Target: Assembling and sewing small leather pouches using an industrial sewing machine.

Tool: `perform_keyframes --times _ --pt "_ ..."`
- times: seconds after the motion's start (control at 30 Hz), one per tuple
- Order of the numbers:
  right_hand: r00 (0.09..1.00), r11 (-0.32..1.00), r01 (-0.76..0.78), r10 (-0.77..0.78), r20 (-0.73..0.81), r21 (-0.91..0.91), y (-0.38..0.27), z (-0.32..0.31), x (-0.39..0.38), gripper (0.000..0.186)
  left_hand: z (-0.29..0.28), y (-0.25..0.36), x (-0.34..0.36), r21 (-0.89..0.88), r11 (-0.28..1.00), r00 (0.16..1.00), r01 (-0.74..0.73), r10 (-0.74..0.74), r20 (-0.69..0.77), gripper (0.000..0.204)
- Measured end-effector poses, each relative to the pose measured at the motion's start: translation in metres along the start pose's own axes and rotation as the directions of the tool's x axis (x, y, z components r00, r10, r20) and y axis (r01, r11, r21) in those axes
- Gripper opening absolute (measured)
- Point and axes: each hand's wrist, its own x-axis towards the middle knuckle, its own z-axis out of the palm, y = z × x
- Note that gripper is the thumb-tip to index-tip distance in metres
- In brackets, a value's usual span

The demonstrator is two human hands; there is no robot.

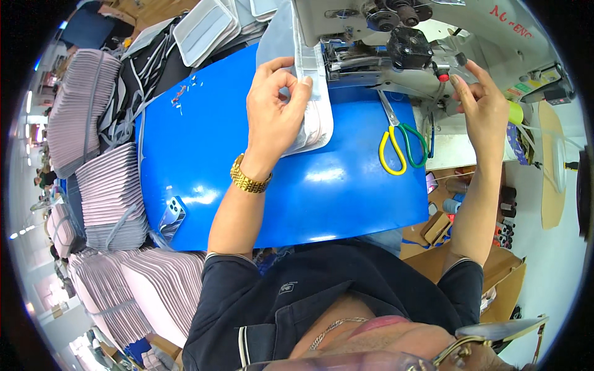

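My left hand is closed, thumb against fingers, on a pale grey fabric panel with a rounded corner and a light border. The panel lies at the blue table's far edge, beside the sewing machine's metal working parts. My right hand is raised at the machine's right side, thumb and forefinger apart. Its fingertips are close to a small black knob and a red-tipped part; whether they touch is unclear. Scissors with one yellow and one green handle lie between my hands.
The blue tabletop carries a phone at its near left corner and thread scraps farther back. Strapped stacks of pinkish panels stand along the left. More grey panels lie at the back. A cardboard box sits low right.
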Motion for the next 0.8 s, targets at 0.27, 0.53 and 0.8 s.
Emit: perform_keyframes --times 0.27,0.53,0.8 --pt "0.999 0.998 0.022 -0.02 0.031 -0.067 0.007 0.002 0.006 0.023 0.004 -0.004 0.0 0.012 0.997 0.994 -0.08 0.081 -0.07 0.022" --pt "0.958 0.998 -0.034 0.045 -0.284 0.044 0.006 -0.008 -0.016 0.022 0.01 0.003 -0.001 0.019 0.997 0.994 -0.075 0.076 -0.077 0.023" --pt "0.904 0.636 -0.358 0.052 0.425 0.684 -0.071 0.091 -0.06 0.035 0.016 0.01 0.002 0.106 0.984 0.988 -0.145 0.15 -0.047 0.017"
